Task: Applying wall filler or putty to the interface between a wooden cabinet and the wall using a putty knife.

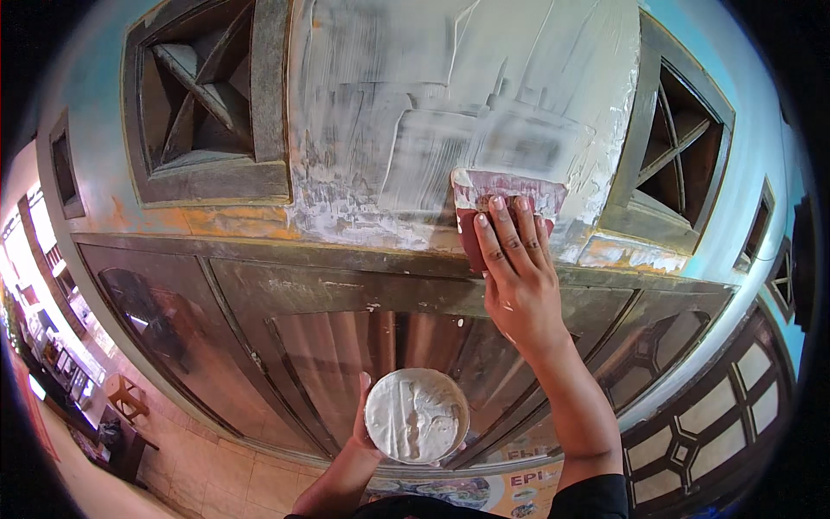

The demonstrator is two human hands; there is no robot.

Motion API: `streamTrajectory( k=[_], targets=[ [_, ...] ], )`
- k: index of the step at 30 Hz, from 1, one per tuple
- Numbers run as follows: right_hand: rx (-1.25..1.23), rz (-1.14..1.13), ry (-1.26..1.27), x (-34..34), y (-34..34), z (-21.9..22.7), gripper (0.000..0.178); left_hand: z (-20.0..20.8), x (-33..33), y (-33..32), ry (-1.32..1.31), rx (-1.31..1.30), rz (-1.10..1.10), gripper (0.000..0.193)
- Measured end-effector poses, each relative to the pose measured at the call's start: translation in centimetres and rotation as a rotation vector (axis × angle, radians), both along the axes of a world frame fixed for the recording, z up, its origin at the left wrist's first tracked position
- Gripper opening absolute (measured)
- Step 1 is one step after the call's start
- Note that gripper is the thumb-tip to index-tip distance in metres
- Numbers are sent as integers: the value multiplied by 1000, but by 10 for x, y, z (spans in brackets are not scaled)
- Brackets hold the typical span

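Note:
Against the wall panel, smeared with wet whitish putty, my right hand presses a flat maroon scraper. Its fingers lie along the scraper's face; the thumb is mostly hidden. White paste coats the scraper's upper edge, and specks of it show on my fingers. Lower down, my left hand holds up a round tub of thick white putty, gripping it from the side and beneath. Ridges and hollows mark the putty's surface.
Wooden vents with crossed bars flank the panel. Below runs a brown wooden frame with glass and curtains. A latticed dark frame stands at right. On the tiled floor at far left is a brown stool.

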State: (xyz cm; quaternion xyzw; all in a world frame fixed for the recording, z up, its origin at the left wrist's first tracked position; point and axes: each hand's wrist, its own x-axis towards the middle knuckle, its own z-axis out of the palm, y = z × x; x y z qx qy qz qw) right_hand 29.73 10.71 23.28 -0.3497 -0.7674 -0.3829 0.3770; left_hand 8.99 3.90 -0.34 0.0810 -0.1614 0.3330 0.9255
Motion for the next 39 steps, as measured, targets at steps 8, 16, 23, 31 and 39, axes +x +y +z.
streamTrajectory(
  k=[8,16,23,31,39],
  targets=[
    [8,-7,-2,1,2,-15,66,2,-1,-7,-90,-48,-7,103],
    [38,11,4,1,10,-25,64,-12,-9,-6,102,-80,88,106],
    [-19,18,35,-4,2,-16,66,-7,-13,-9,25,-99,28,106],
    [-67,41,59,-5,-7,-15,69,-7,-9,-5,-3,-52,-9,106],
    [153,133,80,12,-33,18,55,-20,-10,7,259,-97,229,99]
  ],
)
